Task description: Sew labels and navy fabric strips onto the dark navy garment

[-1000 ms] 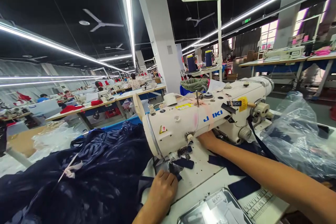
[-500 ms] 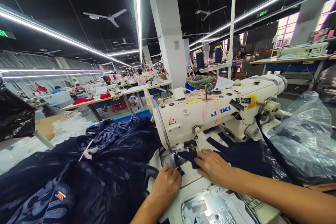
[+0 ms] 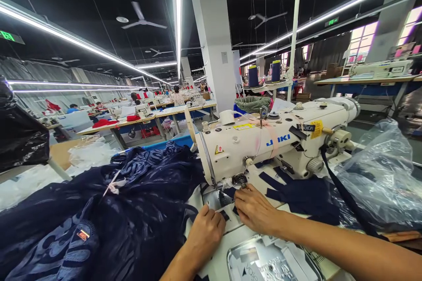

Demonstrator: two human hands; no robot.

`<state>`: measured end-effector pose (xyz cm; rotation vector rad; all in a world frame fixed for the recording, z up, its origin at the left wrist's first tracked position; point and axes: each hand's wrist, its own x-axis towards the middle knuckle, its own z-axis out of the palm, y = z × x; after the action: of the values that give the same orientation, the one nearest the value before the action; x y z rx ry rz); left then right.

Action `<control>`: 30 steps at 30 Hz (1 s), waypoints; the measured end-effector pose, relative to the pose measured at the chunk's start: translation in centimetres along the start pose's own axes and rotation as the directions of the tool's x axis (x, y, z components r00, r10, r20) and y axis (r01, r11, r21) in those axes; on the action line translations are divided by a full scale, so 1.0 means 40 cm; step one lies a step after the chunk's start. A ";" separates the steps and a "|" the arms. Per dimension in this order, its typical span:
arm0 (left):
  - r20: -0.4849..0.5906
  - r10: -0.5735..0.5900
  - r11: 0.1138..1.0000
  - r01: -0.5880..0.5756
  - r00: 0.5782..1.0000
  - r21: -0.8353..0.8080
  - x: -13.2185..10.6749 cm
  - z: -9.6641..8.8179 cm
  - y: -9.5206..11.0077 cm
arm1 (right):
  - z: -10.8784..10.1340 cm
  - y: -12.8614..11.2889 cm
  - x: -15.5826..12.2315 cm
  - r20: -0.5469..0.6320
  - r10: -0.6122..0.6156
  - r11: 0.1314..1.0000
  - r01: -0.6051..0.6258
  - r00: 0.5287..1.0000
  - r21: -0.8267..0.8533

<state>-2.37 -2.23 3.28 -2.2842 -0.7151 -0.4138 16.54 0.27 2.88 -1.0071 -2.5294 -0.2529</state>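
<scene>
A white Juki sewing machine point(image 3: 273, 142) stands on the table in front of me. My left hand point(image 3: 205, 233) rests with curled fingers on a small navy fabric piece point(image 3: 224, 215) just before the presser foot point(image 3: 221, 196). My right hand point(image 3: 254, 209) lies beside it to the right, fingers pressed down on the same navy strip under the needle. A large heap of dark navy patterned garments point(image 3: 108, 215) fills the table to the left of my left hand. More navy pieces point(image 3: 303, 195) lie under the machine arm.
A metal tray point(image 3: 263, 261) with labels sits at the near table edge. A clear plastic bag point(image 3: 382, 175) lies at the right. Thread cones point(image 3: 263, 74) stand behind the machine. Other sewing tables and workers fill the hall beyond; a black bag point(image 3: 20, 136) hangs at left.
My right hand came out from under the machine arm and moved left to the presser foot, beside my left hand. The left hand stayed by the needle.
</scene>
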 end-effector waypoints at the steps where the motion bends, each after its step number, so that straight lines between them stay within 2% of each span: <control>1: -0.024 -0.005 1.000 0.005 1.000 -0.002 -0.005 -0.001 -0.002 | 0.006 -0.007 0.007 0.009 0.040 0.997 -0.041 0.999 0.060; 6: -0.109 -0.027 0.999 0.024 0.994 -0.029 -0.022 -0.014 -0.008 | 0.043 -0.024 0.034 0.076 0.227 0.896 -0.239 0.971 0.374; 10: -0.156 -0.025 0.999 0.018 0.987 -0.041 -0.013 -0.015 -0.005 | 0.055 -0.025 0.042 0.092 0.300 0.819 -0.305 0.950 0.486; 16: -0.114 -0.012 0.998 0.004 0.993 -0.063 -0.001 0.000 0.001 | 0.043 -0.033 0.043 0.109 0.335 0.797 -0.343 0.936 0.498; 26: -0.077 0.018 0.998 -0.022 0.997 -0.057 -0.005 0.006 0.003 | 0.044 -0.034 0.037 0.084 0.288 0.859 -0.296 0.954 0.419; 30: -0.058 0.012 0.999 -0.014 0.998 -0.049 -0.004 0.007 0.003 | 0.036 -0.031 0.036 0.099 0.291 0.831 -0.303 0.951 0.466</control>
<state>-2.41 -2.17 2.95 -2.3120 -0.6677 -0.4941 14.29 0.71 2.19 -1.1695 -2.2342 0.4586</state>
